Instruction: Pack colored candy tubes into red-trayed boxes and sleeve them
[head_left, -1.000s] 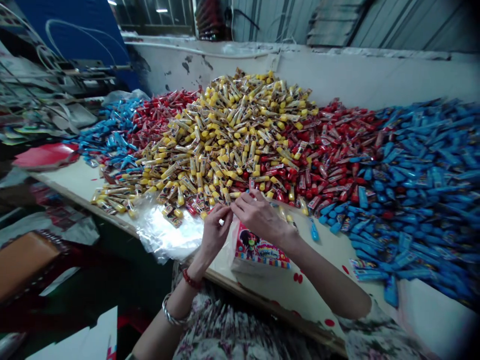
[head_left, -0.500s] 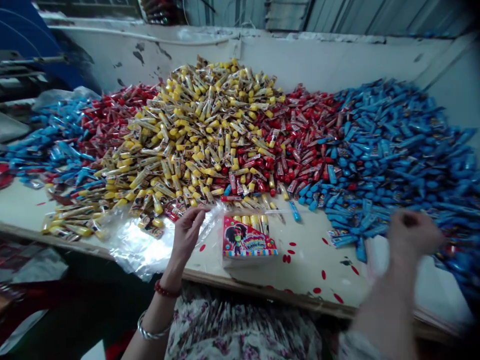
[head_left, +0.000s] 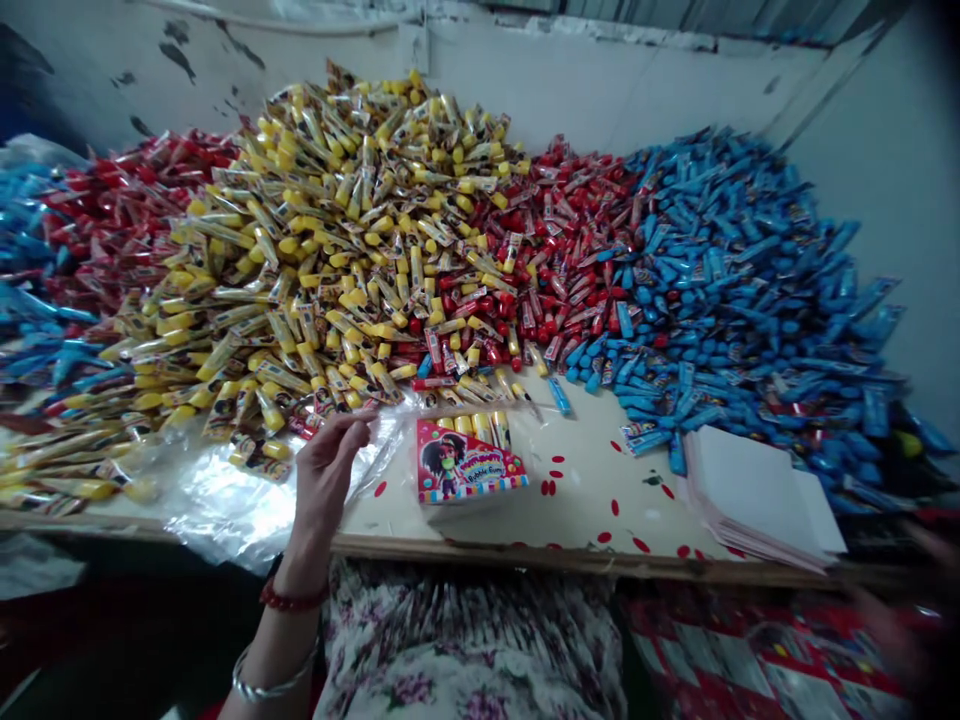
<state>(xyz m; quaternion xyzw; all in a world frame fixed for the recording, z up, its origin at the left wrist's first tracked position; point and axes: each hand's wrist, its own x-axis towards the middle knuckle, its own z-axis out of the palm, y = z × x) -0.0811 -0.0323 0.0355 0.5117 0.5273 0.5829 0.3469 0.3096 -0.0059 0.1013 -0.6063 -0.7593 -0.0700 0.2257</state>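
Left hand (head_left: 326, 475) noted left of centre in the lower frame, fingertips pinched together on clear plastic (head_left: 251, 500); printed bubble gum box (head_left: 472, 472) placed at lower centre, yellow tubes (head_left: 481, 428) packed in its top. Right hand (head_left: 900, 610) blurred at lower right edge, near stacked white card (head_left: 757, 490). Yellow packets (head_left: 352, 200), red packets (head_left: 570, 230) and blue packets (head_left: 750, 270) are heaped across the upper frame.

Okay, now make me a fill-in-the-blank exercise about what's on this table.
1. The words printed on the box include "Bubble ____".
2. The tubes inside that box are capped in ____.
3. Behind the white stack, the heap is ____.
4. From the wearer's view, the box sits to the ____ of the left hand.

Missing words: Gum; yellow; blue; right.
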